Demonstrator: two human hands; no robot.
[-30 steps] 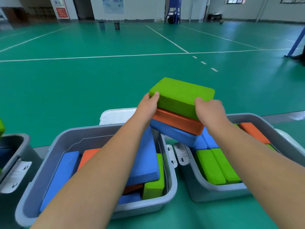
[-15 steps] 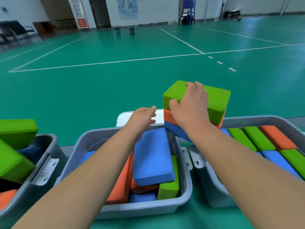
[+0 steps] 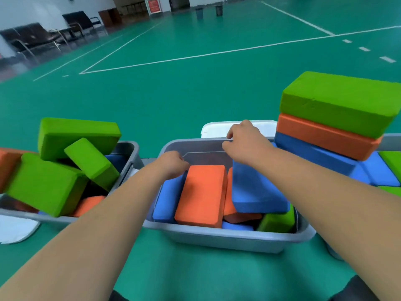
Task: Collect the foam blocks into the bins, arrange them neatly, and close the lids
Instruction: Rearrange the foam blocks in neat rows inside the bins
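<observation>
The middle grey bin (image 3: 217, 235) holds an orange block (image 3: 201, 196), a tilted blue block (image 3: 256, 187), another blue block (image 3: 168, 200) and a green block (image 3: 277, 220). My left hand (image 3: 173, 166) curls its fingers over the far end of the orange block. My right hand (image 3: 245, 140) sits with curled fingers at the bin's far rim, just above the tilted blue block; I cannot make out whether it grips anything. A stack of green (image 3: 338, 101), orange (image 3: 325, 135) and blue (image 3: 314, 155) blocks stands free on the right bin.
The left grey bin (image 3: 128, 148) is heaped with crooked green blocks (image 3: 43, 183) and orange ones. A white lid (image 3: 217, 129) lies behind the middle bin, another (image 3: 15, 229) at the lower left. Green court floor stretches beyond; dark chairs stand far left.
My right hand let go of the three-block stack and moved left to the middle bin's far rim. My left hand dropped onto the orange block. The view swung left.
</observation>
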